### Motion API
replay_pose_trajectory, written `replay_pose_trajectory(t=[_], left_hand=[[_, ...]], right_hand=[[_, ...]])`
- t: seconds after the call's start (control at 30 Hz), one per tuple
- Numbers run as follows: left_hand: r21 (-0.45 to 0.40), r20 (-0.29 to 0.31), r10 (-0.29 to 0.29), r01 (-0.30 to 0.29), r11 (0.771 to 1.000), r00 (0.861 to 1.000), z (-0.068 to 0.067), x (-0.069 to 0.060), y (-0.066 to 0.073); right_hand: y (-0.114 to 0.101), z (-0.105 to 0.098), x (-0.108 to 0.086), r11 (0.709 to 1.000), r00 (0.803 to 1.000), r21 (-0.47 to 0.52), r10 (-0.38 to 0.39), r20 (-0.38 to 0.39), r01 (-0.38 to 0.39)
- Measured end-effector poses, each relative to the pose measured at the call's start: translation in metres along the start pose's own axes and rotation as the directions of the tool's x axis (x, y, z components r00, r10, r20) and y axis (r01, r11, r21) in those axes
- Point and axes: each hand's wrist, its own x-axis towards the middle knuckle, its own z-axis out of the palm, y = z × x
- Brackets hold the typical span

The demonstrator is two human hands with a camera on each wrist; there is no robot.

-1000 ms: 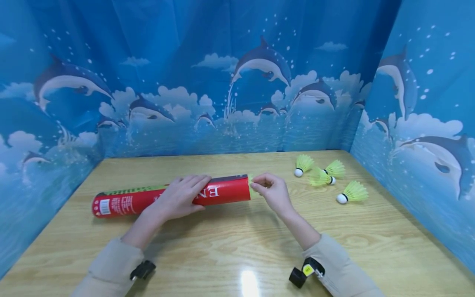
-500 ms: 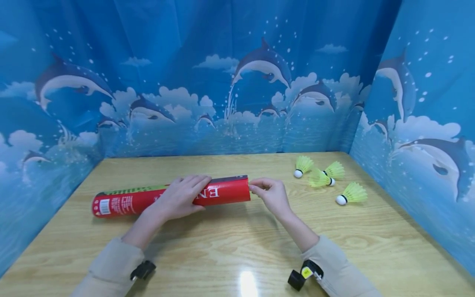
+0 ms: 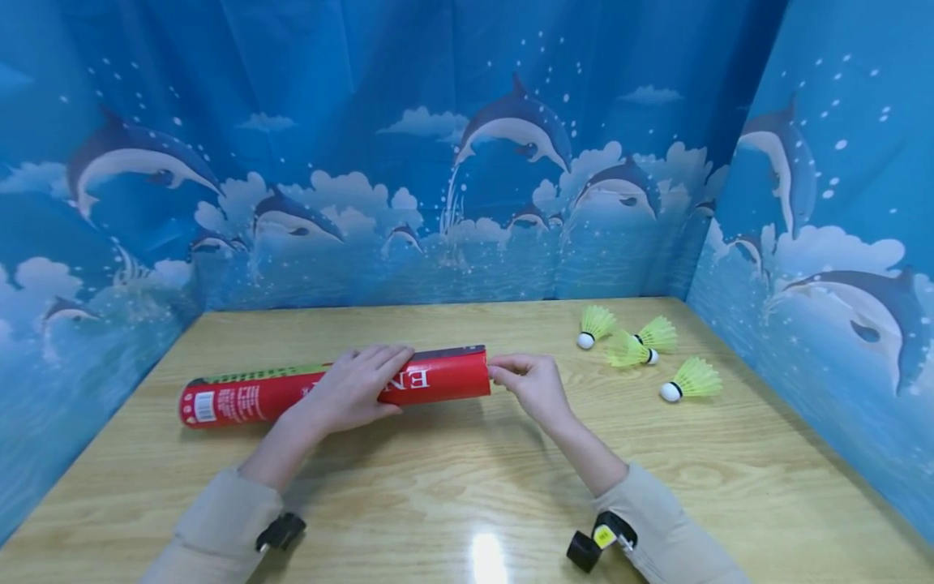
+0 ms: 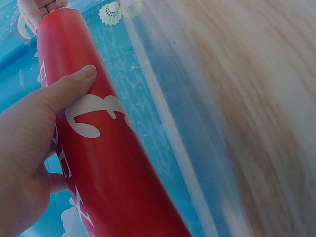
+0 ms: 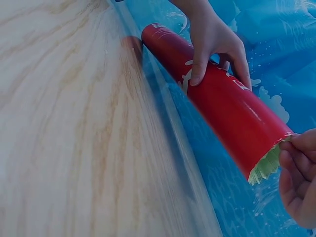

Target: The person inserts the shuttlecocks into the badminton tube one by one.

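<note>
The wood-grained table [image 3: 409, 503] bears shuttlecocks [image 3: 698, 378] (four, yellow).

Head cam: L hand [image 3: 353, 385] covers the mid. part of the lettering [image 3: 416, 379] on the red tube [image 3: 452, 385], sm. print [image 3: 239, 403] nr the barcode [image 3: 206, 406] is too tiny to read, 1 rear shuttlecock [image 3: 660, 331] is partly hidden behind another [image 3: 625, 350], & both sleeves [image 3: 219, 519] run off the bottom. R wrist cam: inner shuttlecock [image 5: 265, 168] shows only part of its skirt, rest hidden in tube, w/ R hand [image 5: 302, 175] cut off at pic's edge. L wrist cam: tube's cut off at bottom, R hand at top.
</note>
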Motion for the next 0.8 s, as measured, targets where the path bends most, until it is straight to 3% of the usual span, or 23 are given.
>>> replay_pose_trajectory(t=[0.43,0.8], left_hand=[[0.008,0.003,-0.02,0.02,1.0,1.0,-0.003,0.004,0.001],[0.015,0.005,-0.011,0.011,1.0,1.0,-0.003,0.003,0.003]], right_hand=[[-0.006,-0.019,0.002,0.998,0.985,-0.016,0.062,0.163,-0.06],[0.006,-0.05,0.007,0.996,0.951,-0.082,0.042,0.307,-0.017]])
